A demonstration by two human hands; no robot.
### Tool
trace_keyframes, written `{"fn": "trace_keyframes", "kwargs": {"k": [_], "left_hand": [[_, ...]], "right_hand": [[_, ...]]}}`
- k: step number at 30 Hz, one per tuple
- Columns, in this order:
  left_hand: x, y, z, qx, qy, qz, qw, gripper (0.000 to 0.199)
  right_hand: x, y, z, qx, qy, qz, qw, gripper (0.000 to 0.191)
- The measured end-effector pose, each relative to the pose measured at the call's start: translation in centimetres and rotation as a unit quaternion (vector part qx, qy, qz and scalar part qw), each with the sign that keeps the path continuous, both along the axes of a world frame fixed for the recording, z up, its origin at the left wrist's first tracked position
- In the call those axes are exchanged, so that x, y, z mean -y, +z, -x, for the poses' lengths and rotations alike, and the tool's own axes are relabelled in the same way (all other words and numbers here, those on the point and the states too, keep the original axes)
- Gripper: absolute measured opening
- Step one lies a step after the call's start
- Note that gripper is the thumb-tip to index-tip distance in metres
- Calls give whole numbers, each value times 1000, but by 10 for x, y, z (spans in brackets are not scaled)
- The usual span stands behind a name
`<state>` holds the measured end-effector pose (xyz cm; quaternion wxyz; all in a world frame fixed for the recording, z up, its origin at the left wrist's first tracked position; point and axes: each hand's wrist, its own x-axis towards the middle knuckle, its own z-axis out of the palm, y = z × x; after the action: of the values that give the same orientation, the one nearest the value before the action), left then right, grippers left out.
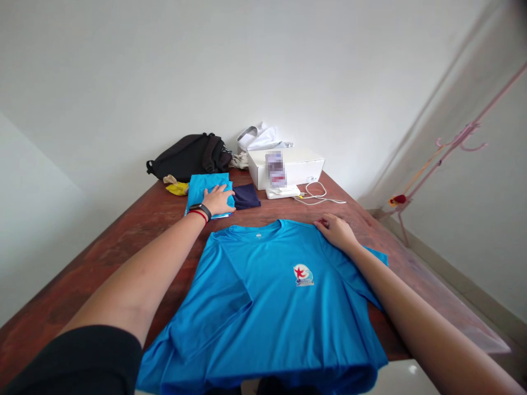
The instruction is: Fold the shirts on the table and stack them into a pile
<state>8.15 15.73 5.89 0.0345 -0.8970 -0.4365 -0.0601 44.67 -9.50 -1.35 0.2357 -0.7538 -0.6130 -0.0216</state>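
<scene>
A blue T-shirt [272, 307] with a red and white chest logo lies front up along the near side of the table, its hem draping over the edge. Its left-side sleeve is folded inward over the body. My right hand [336, 231] is at the shirt's right shoulder seam, fingers curled together on the fabric. Further back, my left hand [219, 201] rests flat with spread fingers on a folded blue garment [201, 185]. A dark navy folded cloth [247, 197] lies just right of that garment.
On the brown table [119, 241], a black bag [181, 156] and a yellow item [178, 188] sit back left. Behind are a white box [304, 163], a phone [275, 170] standing on a white device [283, 192], a cable [323, 198] and white fabric [259, 136]. A pink rack [453, 142] stands right.
</scene>
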Motion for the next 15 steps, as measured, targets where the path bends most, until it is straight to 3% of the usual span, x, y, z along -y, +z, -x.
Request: {"fn": "trace_keyframes", "kwargs": {"k": [4, 6, 9, 11, 15], "left_hand": [[4, 6, 1, 5, 5, -3, 1000, 71], [19, 8, 3, 26, -27, -42, 998, 71], [56, 7, 14, 101, -87, -111, 985, 52], [82, 4, 28, 142, -104, -63, 982, 44], [118, -9, 60, 158, -158, 132, 966, 47]], "right_hand": [[1, 2, 0, -17, 0, 6, 1000, 22], [1, 4, 0, -23, 3, 8, 1000, 22], [1, 5, -1, -30, 9, 9, 999, 23], [1, 5, -2, -33, 9, 9, 999, 23], [2, 3, -3, -35, 7, 7, 999, 26]]}}
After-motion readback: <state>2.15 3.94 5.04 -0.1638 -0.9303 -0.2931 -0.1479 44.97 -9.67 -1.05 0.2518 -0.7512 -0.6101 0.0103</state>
